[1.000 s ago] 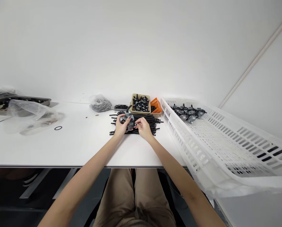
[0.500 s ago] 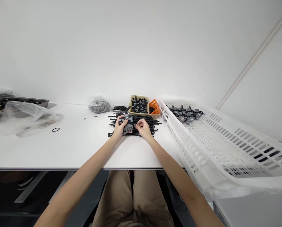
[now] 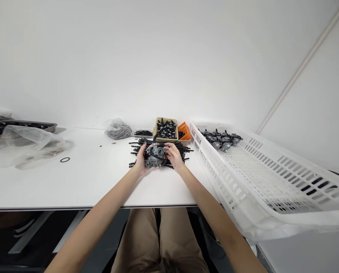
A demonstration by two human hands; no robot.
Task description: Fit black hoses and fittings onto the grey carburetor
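Note:
A grey metal carburetor-like part (image 3: 155,156) with black hoses is held over a pile of black tubes (image 3: 180,149) on the white table. My left hand (image 3: 141,161) is closed round the part's left side. My right hand (image 3: 174,156) is at its right side, fingers bent against the black hose that curves round the part. A round opening on the part faces up toward me. The fingertips of both hands are partly hidden behind it.
Behind the tubes stand a beige basket (image 3: 155,135) of black fittings and an orange basket (image 3: 186,131). A large white crate (image 3: 232,182) with similar parts is at right. Leftward are a bag of grey pieces (image 3: 118,129), a black ring (image 3: 65,159), clear plastic (image 3: 29,138) and a tray (image 3: 50,128).
The part has been turned in my hands, so its round opening and the curved hose now show. My right hand has shifted slightly and its fingers have spread along the part's side.

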